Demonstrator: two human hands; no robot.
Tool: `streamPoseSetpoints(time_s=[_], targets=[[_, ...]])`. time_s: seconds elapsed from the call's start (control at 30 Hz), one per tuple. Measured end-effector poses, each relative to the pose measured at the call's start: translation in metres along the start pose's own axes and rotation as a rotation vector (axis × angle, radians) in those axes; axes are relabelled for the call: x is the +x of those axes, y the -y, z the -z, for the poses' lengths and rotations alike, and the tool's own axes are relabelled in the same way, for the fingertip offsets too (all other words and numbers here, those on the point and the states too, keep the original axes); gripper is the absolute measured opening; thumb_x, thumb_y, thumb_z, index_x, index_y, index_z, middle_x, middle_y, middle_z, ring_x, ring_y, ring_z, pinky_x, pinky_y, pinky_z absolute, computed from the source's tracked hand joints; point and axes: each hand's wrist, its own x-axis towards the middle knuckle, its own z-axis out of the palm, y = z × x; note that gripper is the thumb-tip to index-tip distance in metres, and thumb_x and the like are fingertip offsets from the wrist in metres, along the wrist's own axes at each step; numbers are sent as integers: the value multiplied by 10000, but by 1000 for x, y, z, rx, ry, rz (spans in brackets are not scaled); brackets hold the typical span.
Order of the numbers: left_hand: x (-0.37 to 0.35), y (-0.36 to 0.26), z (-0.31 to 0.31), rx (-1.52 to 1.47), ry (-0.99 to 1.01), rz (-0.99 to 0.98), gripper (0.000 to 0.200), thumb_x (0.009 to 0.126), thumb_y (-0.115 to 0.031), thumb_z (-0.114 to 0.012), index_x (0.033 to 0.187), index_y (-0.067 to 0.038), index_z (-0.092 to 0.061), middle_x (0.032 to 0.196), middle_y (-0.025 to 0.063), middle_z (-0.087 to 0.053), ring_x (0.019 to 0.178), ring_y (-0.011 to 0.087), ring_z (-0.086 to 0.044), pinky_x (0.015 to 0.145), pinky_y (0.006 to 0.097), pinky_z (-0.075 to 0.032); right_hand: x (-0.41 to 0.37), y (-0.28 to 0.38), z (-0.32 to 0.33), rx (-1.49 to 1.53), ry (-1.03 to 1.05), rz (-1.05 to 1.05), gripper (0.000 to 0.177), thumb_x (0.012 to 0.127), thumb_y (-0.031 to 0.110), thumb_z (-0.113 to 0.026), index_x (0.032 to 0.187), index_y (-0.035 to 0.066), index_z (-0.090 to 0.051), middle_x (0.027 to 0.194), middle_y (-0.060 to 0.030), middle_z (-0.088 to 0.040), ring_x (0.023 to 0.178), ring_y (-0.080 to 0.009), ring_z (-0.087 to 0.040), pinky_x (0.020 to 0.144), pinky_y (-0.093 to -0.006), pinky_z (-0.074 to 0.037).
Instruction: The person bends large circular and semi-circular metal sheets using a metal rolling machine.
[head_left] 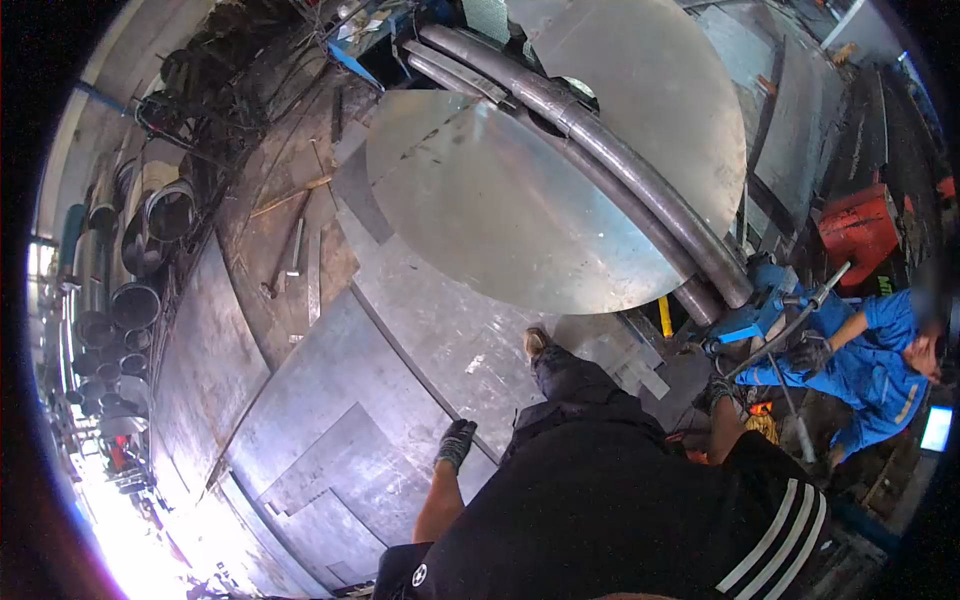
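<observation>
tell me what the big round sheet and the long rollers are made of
The round sheet looks like smooth metal, steel or possibly aluminium: silvery grey with a soft sheen. The rollers look like bare steel, darker grey with streaky highlights.

Sheet [500, 220] extended before and behind the rollers [575, 120]. Pipes [158, 175] lay at far left. A co-worker [870, 350] was at right.
</observation>
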Motion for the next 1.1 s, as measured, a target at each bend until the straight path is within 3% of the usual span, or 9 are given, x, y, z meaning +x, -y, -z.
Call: streamPoseSetpoints(time_s=[0.13, 0.17, 0.43, 0.53, 0.63, 0.77, 0.8, 0.93, 1.1], targets=[[-1, -35, 83, -114, -143, -3, 536, 870, -431, -641, 1228, -37, -582, 1085, 159, -675, 956, 265, -634, 839, 358, -501, -26, 34, 76, 146, 66, -260, 377, 892, 438, -477, 1029, 183, -719, 1082, -59, -692, 974, -293, -643, 882, -472, -475], [20, -16, 101, -130, -146, -177, 464, 869, -410, -661, 1254, -173, -558, 902, 2, -648, 697, 129, -596, 520, 303, -462, -32, 44, 93, 175, 67, -312, 368, 895, 430, -477, 1019, 185, -723, 1072, -59, -696, 966, -292, -645, 874, -470, -478], [7, -151, 175, -186, -170, -53, 484, 878, -366, -668, 1227, -42, -583, 1019, 79, -682, 793, 168, -599, 722, 313, -497, -23, 121, 199, 361, -75, -536, 320, 918, 362, -473, 941, 200, -747, 995, -57, -721, 900, -283, -664, 811, -451, -504], [35, -154, 190, 157, -110, -171, 527, 896, -433, -601, 1219, -17, -577, 1138, 216, -640, 1129, 344, -581, 957, 401, -454, 95, 139, 111, 168, -236, -430, 354, 878, 275, -532, 1207, 170, -607, 1077, -96, -689, 849, -318, -689, 720, -467, -537], [60, -162, 216, 328, -73, -354, 542, 909, -458, -560, 1235, -25, -571, 1201, 230, -604, 1167, 353, -551, 985, 404, -433, 78, 221, 186, 1866, -251, -555, 295, 936, 388, -489, 1153, 224, -602, 970, -79, -674, 828, -286, -654, 563, -494, -493], [115, -156, 275, 588, -39, -616, 562, 919, -467, -537, 1255, -17, -560, 1288, 209, -565, 1222, 336, -518, 1032, 384, -398, 69, 313, 234, 1910, -50, -319, 292, 886, 361, -566, 1104, 170, -605, 977, -95, -682, 706, -269, -648, 661, -449, -525], [98, -195, 289, 346, -27, -310, 565, 914, -462, -550, 1253, -10, -560, 1296, 201, -565, 1234, 331, -512, 1041, 379, -390, 67, 337, 237, 1999, 46, -384, 346, 907, 417, -529, 1167, 189, -548, 1044, -99, -650, 794, -305, -638, 670, -500, -508], [135, -202, 374, 350, -68, -339, 587, 896, -475, -575, 1263, -17, -555, 1277, 212, -574, 1233, 336, -511, 1031, 388, -399, 96, 419, 180, 1820, 198, -249, 414, 885, 490, -548, 1183, 203, -539, 1124, -113, -626, 976, -379, -593, 783, -568, -477], [169, -196, 481, 459, -28, -318, 568, 895, -463, -572, 1259, -26, -564, 1273, 223, -572, 1229, 346, -512, 1025, 397, -404, 39, 539, 315, 2026, 134, -361, 329, 886, 446, -562, 1035, 153, -584, 956, -145, -644, 832, -347, -622, 663, -491, -494]])
